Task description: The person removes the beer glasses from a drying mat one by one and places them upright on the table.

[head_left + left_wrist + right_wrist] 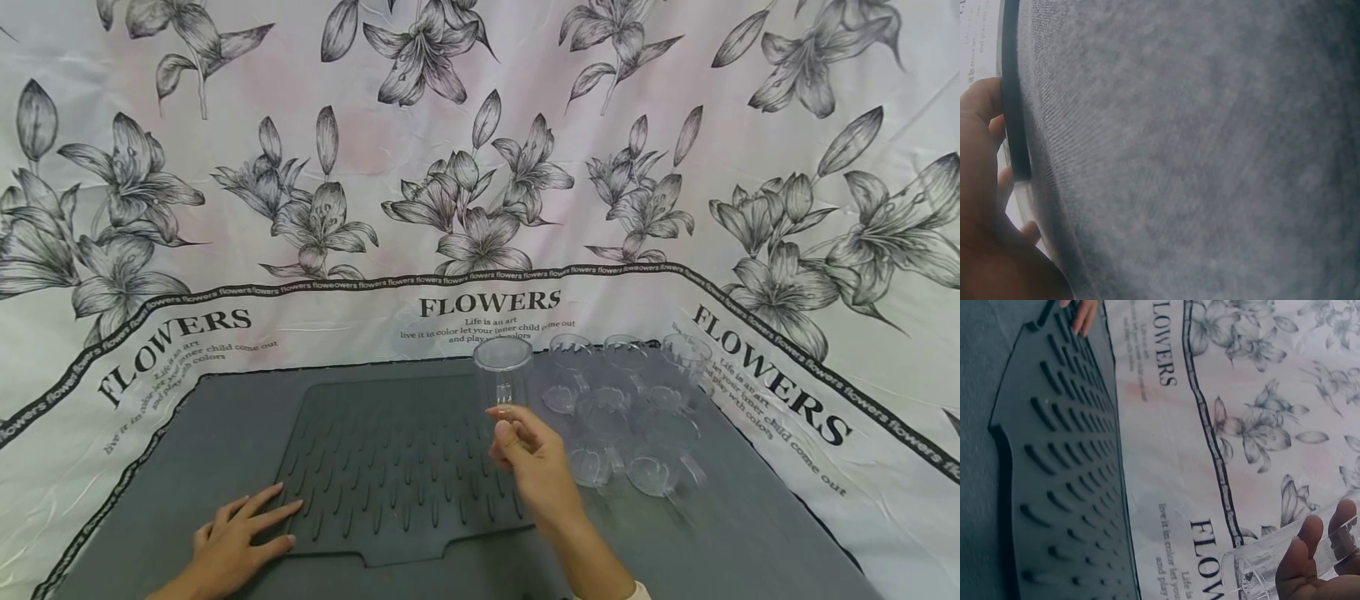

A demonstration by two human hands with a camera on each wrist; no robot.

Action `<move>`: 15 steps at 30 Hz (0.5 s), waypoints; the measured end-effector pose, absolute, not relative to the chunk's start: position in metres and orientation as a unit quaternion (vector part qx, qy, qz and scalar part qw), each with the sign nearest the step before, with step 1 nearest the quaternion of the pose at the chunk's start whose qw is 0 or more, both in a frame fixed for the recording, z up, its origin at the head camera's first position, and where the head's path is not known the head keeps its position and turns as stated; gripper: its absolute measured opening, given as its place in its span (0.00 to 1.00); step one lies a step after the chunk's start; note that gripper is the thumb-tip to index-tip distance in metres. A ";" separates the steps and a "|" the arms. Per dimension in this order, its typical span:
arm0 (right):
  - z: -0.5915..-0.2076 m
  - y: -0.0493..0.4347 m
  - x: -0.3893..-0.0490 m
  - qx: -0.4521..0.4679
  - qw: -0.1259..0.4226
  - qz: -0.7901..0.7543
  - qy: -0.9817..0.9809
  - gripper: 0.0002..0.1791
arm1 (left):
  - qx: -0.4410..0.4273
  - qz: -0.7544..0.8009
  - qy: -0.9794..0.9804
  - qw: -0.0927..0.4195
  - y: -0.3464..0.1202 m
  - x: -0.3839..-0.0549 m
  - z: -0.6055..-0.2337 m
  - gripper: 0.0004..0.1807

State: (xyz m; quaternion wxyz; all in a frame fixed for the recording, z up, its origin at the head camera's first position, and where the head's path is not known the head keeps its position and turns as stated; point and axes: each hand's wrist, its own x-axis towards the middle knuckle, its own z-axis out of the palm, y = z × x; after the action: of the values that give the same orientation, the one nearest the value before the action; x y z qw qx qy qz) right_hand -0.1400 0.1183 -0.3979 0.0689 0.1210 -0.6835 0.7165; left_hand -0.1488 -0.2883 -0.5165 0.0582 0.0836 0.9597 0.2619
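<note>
My right hand (536,462) grips a clear mug (502,362) by its handle side, fingers curled. That mug is raised over the right part of a dark ribbed mat (405,467). In the right wrist view, the fingers (1310,550) wrap the see-through mug (1254,569) at the lower right. My left hand (228,546) rests at the mat's near left edge, its fingers extended onto the border. The left wrist view has the left hand (985,206) against the mat's dark edge (1013,94).
Several clear mugs with handles (652,475) stand grouped on the grey tabletop (720,542) right of the mat. A white cloth with printed flowers (480,225) hangs behind the table and along its sides.
</note>
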 end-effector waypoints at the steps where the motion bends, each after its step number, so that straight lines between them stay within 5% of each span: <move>1: -0.398 0.120 -0.140 0.118 0.075 0.712 -0.688 0.15 | 0.084 0.261 0.960 0.058 -0.289 -0.149 -0.517 0.34; 15: -0.392 0.135 -0.133 0.107 0.182 0.660 -0.720 0.08 | 0.085 0.262 0.959 0.058 -0.287 -0.148 -0.514 0.34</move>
State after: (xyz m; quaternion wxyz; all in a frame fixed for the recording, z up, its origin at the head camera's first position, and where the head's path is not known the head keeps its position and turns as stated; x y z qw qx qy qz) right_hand -0.1331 0.1349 -0.3918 0.1824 0.1073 -0.7204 0.6604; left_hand -0.1484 -0.2873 -0.5136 0.0582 0.0849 0.9594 0.2624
